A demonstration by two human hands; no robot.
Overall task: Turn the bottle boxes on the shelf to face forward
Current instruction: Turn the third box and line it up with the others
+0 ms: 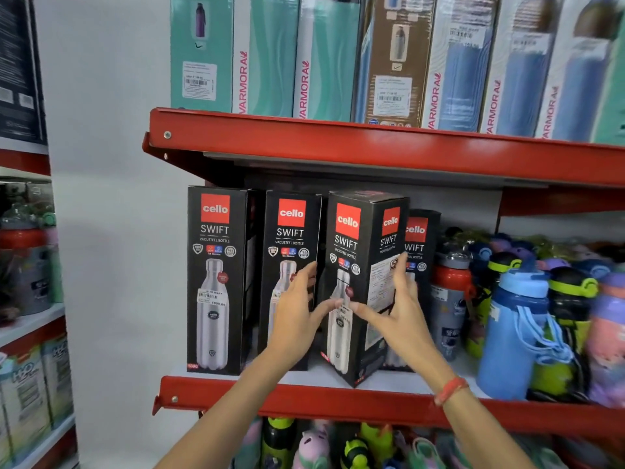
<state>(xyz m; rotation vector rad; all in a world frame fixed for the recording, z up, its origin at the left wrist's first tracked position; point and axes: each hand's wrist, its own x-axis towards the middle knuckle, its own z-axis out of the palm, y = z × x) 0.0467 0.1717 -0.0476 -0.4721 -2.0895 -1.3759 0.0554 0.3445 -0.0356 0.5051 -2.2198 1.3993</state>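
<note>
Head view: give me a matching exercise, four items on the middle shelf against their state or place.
Items:
1. leftmost Cello box
2. third Cello box
3. fourth Cello box
4. blue bottle

States:
A. turned corner-out, held by left hand and right hand
B. loose, right of the boxes
C. faces forward, untouched
D. partly hidden behind the held box

Pairs: 1-C, 2-A, 3-D, 4-B

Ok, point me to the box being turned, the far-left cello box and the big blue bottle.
Box being turned [360,252], head view: the front corner edge, above the hands.
Far-left cello box [215,286], head view: front face, on the printed bottle.
Big blue bottle [510,340], head view: middle of the body.
</note>
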